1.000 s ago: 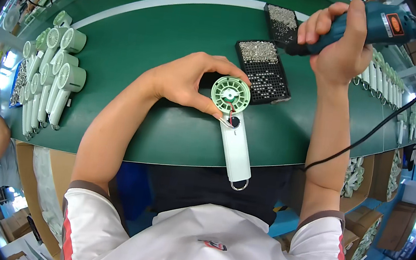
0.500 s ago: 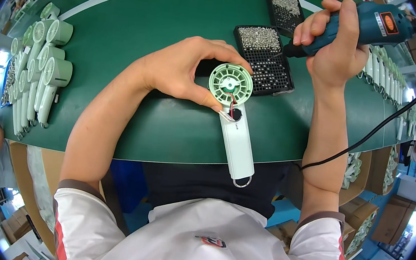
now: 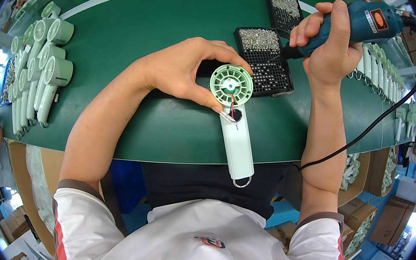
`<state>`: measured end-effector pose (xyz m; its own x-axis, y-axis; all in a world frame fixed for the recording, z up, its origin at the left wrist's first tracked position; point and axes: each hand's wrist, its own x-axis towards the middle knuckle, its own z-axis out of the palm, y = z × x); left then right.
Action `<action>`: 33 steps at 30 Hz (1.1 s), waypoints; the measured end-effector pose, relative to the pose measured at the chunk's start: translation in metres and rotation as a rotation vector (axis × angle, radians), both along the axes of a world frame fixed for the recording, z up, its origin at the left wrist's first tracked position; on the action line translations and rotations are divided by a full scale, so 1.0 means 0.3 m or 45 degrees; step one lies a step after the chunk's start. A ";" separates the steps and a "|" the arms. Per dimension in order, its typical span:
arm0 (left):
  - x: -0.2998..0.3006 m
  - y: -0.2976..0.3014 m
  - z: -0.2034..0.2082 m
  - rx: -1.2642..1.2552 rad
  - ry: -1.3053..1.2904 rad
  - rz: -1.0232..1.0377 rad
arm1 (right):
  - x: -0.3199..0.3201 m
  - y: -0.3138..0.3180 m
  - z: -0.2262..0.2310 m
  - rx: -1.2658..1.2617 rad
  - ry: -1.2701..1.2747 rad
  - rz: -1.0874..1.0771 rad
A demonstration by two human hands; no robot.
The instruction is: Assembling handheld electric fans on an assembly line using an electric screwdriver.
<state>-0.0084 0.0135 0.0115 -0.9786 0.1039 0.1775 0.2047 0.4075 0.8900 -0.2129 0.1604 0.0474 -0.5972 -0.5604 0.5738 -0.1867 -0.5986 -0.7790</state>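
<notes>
My left hand is closed round the head of a pale green handheld fan, thumb and fingers on either side of its round housing. The housing is uncovered, showing a motor in the middle with red and black wires, and the handle points toward me with a metal loop at its end. In my right hand is a dark teal electric screwdriver, tilted so its tip is at the black screw tray. Loose silvery screws fill the tray's far part; others stand in the holes of its grid.
A second screw tray lies just beyond the first. Several fans are stacked at the left of the green table. More fan handles line the right side, beyond the screwdriver's black cable. Cardboard boxes stand below the table edge.
My right hand and the screwdriver have shifted slightly left and toward me, over the screw tray. The left hand and the fan stay nearly where they were.
</notes>
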 end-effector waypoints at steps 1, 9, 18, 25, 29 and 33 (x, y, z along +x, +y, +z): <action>0.000 -0.001 0.000 0.001 0.001 0.000 | 0.000 0.000 0.001 -0.019 0.009 0.013; 0.006 -0.007 -0.009 -0.030 0.038 -0.005 | 0.050 -0.013 -0.002 0.050 0.055 0.035; 0.008 -0.010 -0.010 -0.012 0.032 -0.004 | 0.050 -0.010 0.007 0.042 0.087 -0.050; 0.004 -0.012 -0.013 -0.023 0.046 0.013 | 0.047 -0.001 0.017 0.020 0.059 -0.029; 0.007 -0.017 -0.022 -0.037 0.075 -0.006 | 0.066 0.002 0.038 0.050 0.087 -0.098; 0.000 -0.018 -0.026 -0.047 0.112 -0.020 | 0.070 0.017 0.069 0.060 0.073 -0.107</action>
<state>-0.0083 0.0082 0.0037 -0.9576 0.1271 0.2587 0.2882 0.4361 0.8525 -0.1918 0.1654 0.0680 -0.6100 -0.5373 0.5824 -0.2795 -0.5418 -0.7926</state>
